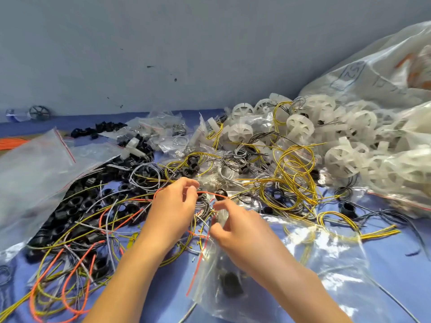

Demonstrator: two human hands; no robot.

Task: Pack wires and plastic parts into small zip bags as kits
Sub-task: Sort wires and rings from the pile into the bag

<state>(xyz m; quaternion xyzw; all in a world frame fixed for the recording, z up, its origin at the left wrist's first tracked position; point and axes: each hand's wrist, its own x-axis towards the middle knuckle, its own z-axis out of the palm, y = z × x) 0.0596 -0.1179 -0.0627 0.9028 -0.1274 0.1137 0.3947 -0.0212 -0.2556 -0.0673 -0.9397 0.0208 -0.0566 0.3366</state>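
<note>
Left hand [173, 206] pinched orange wire [211, 194]; right hand [235, 224] gripped zip bag [221, 264] mouth. Risk: tangled neighbours dragged in too.

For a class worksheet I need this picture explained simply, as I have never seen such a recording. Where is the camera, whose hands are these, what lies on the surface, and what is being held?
No machine is involved: a person works with two bare hands. The one picture comes from a camera worn on their head, looking forward and down. On the blue surface lie tangled yellow wires, black plastic rings to the left and white plastic wheels to the right, beside a large clear bag. The left hand pinches an orange wire. The right hand holds the mouth of a small zip bag, which has a black part inside.
</note>
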